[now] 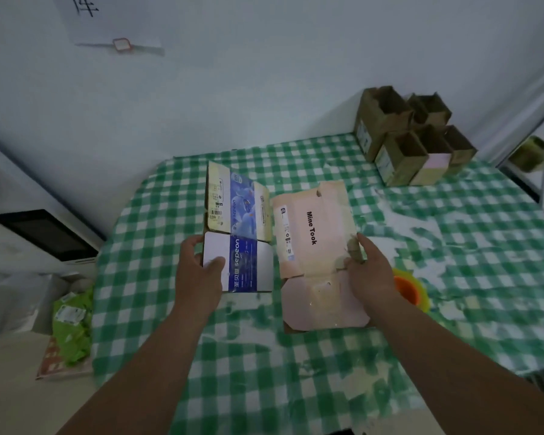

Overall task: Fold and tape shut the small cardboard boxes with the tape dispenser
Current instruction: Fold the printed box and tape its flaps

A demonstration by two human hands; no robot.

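1. Table (453, 324): covered by a green-and-white checked cloth with worn, whitish patches; it stands against a pale wall.
2. Blue-and-white box (237, 233): an unfolded carton lying flat on the table, left of centre, printed side up, with a barcode label on its far panel.
3. Pink box (314, 246): a second flattened carton, printed "Mine Took", lying just beside the blue-and-white box on its right; its near flaps are spread toward the viewer and patches of old tape show on its surface.
4. Left hand (201, 271): its grip is clamped on the near left corner of the blue-and-white box, thumb on top of the white panel, fingers curled around the edge.
5. Right hand (369, 271): placed at the right edge of the pink box, its fingers bent over the flap there and pinching it.
6. Tape dispenser (410, 288): an orange and yellow object on the table just to the right of the right hand, partly hidden behind the wrist.
7. Folded brown boxes (412, 136): a cluster of upright, open-topped cartons at the far right corner of the table, well apart from the hands.
8. Green bag (71, 324): crumpled, lying off the table's left side, lower down.
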